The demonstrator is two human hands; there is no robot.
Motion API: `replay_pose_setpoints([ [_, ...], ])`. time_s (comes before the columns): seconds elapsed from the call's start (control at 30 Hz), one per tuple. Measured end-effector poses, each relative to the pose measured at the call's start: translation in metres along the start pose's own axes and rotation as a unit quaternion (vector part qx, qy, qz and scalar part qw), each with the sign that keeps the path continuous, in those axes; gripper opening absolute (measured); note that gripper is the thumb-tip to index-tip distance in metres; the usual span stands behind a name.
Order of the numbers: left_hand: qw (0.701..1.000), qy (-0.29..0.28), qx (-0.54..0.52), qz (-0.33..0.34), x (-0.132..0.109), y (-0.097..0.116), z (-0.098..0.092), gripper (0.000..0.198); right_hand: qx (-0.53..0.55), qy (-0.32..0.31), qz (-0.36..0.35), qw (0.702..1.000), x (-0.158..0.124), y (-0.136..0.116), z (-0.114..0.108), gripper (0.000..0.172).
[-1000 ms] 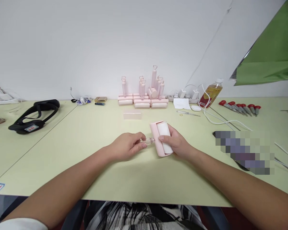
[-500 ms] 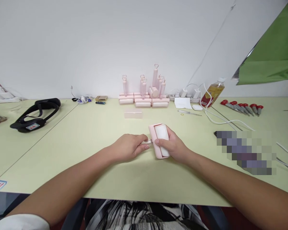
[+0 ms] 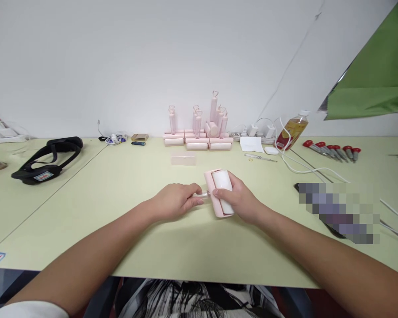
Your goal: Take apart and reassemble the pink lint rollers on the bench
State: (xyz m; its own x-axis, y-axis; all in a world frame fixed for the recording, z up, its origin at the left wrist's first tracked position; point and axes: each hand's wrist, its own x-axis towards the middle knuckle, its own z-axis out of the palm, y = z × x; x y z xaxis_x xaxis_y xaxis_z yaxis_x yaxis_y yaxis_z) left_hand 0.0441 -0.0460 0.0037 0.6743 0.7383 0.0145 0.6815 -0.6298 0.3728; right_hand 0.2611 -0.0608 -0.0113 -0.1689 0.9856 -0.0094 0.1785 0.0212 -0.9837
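Above the middle of the table, my right hand [image 3: 243, 201] wraps round the head of a pink lint roller [image 3: 212, 194], its thumb pressed on the white roll [image 3: 223, 191]. My left hand [image 3: 177, 202] is closed on the clear handle of the same roller, just left of the head; most of that handle is hidden by the fingers. A see-through pink cover [image 3: 183, 159] lies on the table beyond my hands. Behind it, several pink lint rollers [image 3: 197, 143] stand grouped by the wall, handles upward.
A black headset strap [image 3: 49, 161] lies at left. To the right are a drink bottle [image 3: 292, 130], white cables [image 3: 301, 170], several red-capped tools [image 3: 333, 150] and a blurred-out dark object [image 3: 336, 214]. A thin tool [image 3: 260, 157] lies beyond my right hand.
My left hand has slid slightly left along the handle, and a little more of the handle shows. The lint roller's head has turned slightly in my right hand.
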Motion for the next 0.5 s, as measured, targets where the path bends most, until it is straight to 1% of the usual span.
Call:
replay_pose_setpoints([
  [0.13, 1.0, 0.011, -0.027, -0.009, -0.003, -0.003, -0.007, 0.034, 0.039, 0.013, 0.012, 0.999, 0.002, -0.003, -0.004, 0.037],
  [0.2, 0.997, 0.035, -0.073, -0.006, -0.003, -0.007, -0.007, 0.033, 0.106, 0.004, 0.005, 0.994, 0.005, -0.004, -0.008, 0.038],
  [0.23, 0.992, 0.06, -0.111, -0.003, -0.003, -0.008, -0.006, 0.032, 0.148, -0.006, -0.004, 0.989, 0.006, -0.003, -0.01, 0.037],
  [0.27, 0.983, 0.095, -0.16, -0.002, -0.001, -0.009, -0.003, 0.033, 0.187, -0.015, -0.016, 0.982, 0.008, -0.003, -0.012, 0.036],
  [0.3, 0.967, 0.135, -0.217, -0.001, 0.001, -0.01, 0.0, 0.034, 0.215, -0.023, -0.028, 0.976, 0.009, -0.001, -0.013, 0.034],
  [0.37, 0.921, 0.203, -0.332, -0.003, 0.009, -0.007, 0.011, 0.037, 0.222, -0.039, -0.048, 0.973, 0.01, 0.003, -0.011, 0.031],
  [0.4, 0.901, 0.217, -0.376, -0.004, 0.013, -0.003, 0.018, 0.037, 0.21, -0.051, -0.055, 0.975, 0.009, 0.006, -0.009, 0.031],
  [0.43, 0.887, 0.219, -0.406, -0.003, 0.018, 0.001, 0.025, 0.038, 0.197, -0.065, -0.061, 0.976, 0.008, 0.008, -0.005, 0.033],
  [0.47, 0.883, 0.208, -0.421, -0.004, 0.021, 0.007, 0.031, 0.038, 0.187, -0.079, -0.066, 0.977, 0.006, 0.01, -0.001, 0.036],
  [0.5, 0.885, 0.19, -0.425, -0.004, 0.025, 0.014, 0.036, 0.039, 0.182, -0.087, -0.066, 0.977, 0.005, 0.012, 0.003, 0.039],
])
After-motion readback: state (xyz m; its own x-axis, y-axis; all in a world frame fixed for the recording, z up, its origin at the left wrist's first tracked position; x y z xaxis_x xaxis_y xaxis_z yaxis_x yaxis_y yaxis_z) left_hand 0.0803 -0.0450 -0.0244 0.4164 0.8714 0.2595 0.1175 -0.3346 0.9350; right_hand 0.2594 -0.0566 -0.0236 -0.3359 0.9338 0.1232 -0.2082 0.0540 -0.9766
